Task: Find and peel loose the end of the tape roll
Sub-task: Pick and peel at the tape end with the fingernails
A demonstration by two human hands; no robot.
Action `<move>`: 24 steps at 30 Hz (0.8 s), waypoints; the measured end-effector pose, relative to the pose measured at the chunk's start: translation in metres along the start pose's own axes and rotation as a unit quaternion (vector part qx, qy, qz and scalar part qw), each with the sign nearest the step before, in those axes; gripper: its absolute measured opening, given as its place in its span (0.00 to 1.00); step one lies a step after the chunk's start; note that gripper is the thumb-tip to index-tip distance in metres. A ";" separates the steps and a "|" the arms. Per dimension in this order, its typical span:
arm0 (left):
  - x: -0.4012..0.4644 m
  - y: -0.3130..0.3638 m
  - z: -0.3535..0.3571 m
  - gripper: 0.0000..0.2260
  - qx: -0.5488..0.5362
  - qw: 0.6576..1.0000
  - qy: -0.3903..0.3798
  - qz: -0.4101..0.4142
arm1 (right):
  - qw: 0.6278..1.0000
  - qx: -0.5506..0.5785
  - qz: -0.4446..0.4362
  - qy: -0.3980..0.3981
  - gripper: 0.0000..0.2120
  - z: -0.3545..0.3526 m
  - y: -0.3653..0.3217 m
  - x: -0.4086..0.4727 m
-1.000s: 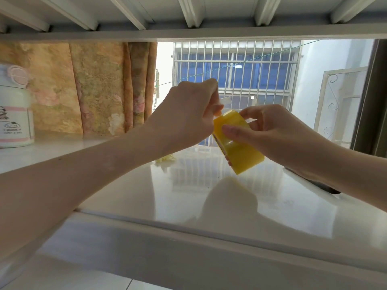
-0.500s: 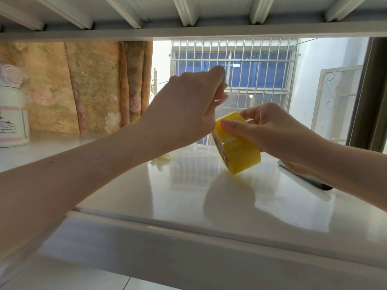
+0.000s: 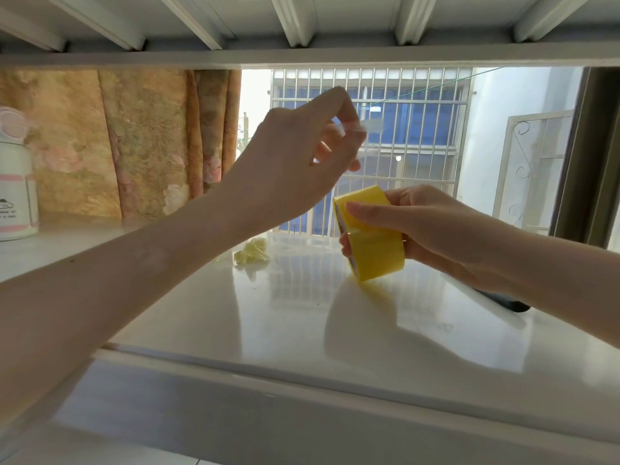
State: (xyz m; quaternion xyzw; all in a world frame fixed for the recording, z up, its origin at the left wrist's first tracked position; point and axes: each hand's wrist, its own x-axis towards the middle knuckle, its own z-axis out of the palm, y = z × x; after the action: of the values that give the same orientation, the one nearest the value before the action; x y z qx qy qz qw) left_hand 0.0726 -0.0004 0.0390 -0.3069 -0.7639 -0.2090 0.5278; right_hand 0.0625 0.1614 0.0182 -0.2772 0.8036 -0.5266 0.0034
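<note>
Right hand (image 3: 432, 229) grips the yellow tape roll (image 3: 370, 234), thumb lying across the outer face and fingers curled behind; the roll sits tilted, held just above the glossy white shelf (image 3: 302, 323), not touching it as far as I can judge. Its reflection shows directly beneath.

Left hand (image 3: 302, 156) is raised above and left of the roll, thumb and forefinger closed on a near-clear strip of tape (image 3: 367, 129). The strip shows against the window grille (image 3: 402, 102); a faint sheet seems to run from the pinch down toward the roll, but it is too transparent to trace all the way. Other fingers of the left hand hang loosely curled.

Step in hand — judged: the end appears found and lifted, so the peel itself is under way or nearly complete. The search part looks done.

Next move calls for: a steady pull away from the roll while the right hand lets the roll turn or braces it, keeping the strip flat so it does not fold onto itself or stick to the fingers. Risk — thin tape may tear slantwise if pulled off-axis.

Also noted: crumpled yellowish tape scrap (image 3: 251, 251) on the shelf behind, a white jar with pink lid (image 3: 15, 176) far left, a dark flat object (image 3: 503, 302) partly hidden under the right wrist.
</note>
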 end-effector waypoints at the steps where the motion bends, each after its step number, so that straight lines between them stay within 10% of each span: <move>1: 0.000 -0.001 0.000 0.09 -0.010 1.000 0.001 -0.007 | 1.000 0.000 0.007 -0.011 0.26 0.001 0.000 0.001; 24: -0.009 0.001 -0.005 0.08 -0.070 0.991 -0.109 0.019 | 0.976 -0.142 -0.112 0.122 0.28 -0.001 0.008 0.000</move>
State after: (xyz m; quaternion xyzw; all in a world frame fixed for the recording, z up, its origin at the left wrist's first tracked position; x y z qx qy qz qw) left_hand 0.0789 -0.0055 0.0326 -0.3782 -0.7943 -0.2176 0.4228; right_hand 0.0585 0.1642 0.0117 -0.2967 0.8284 -0.4341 -0.1933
